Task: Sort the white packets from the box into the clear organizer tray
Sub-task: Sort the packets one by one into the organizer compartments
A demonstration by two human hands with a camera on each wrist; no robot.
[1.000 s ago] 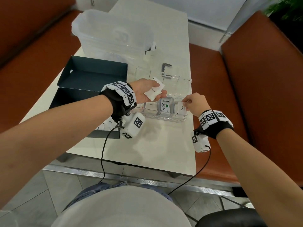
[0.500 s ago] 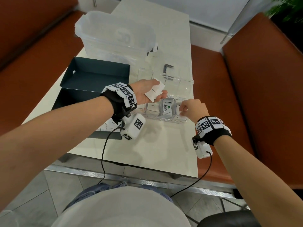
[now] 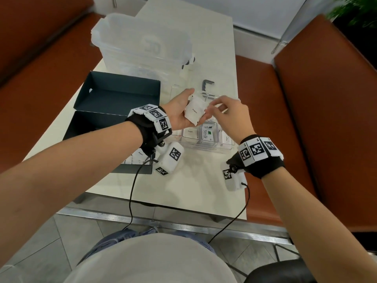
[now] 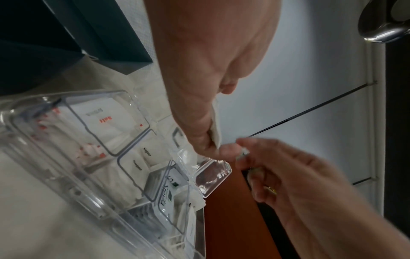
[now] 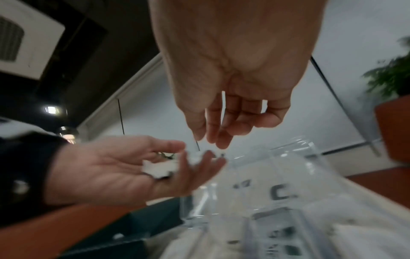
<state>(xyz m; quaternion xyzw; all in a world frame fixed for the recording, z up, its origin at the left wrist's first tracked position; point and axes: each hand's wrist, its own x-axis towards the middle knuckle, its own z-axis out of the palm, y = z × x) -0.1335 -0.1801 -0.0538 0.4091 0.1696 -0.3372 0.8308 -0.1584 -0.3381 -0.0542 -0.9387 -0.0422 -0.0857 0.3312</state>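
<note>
My left hand (image 3: pixel 179 116) is palm up above the clear organizer tray (image 3: pixel 204 149) and holds a small stack of white packets (image 3: pixel 194 112); the top one reads "Sugar". My right hand (image 3: pixel 214 108) has its thumb and forefinger at the stack's right edge. In the right wrist view its fingertips (image 5: pixel 218 143) hover just over the packets (image 5: pixel 159 168) with nothing between them. The tray holds sorted packets, among them a Stevia packet (image 3: pixel 208 132) and a salt packet (image 4: pixel 104 119). The dark box (image 3: pixel 114 99) lies open at the left, with a few packets (image 3: pixel 139 155) in its near half.
A large clear lidded bin (image 3: pixel 142 43) stands behind the box. A small black bracket (image 3: pixel 207 83) lies behind the tray. Orange-brown bench seats (image 3: pixel 263 119) flank the white table, whose near edge (image 3: pixel 163 203) is close to my body.
My right hand has lifted from the tray's right compartment and moved left to the packets in my left hand. The left hand has turned more palm up and risen slightly.
</note>
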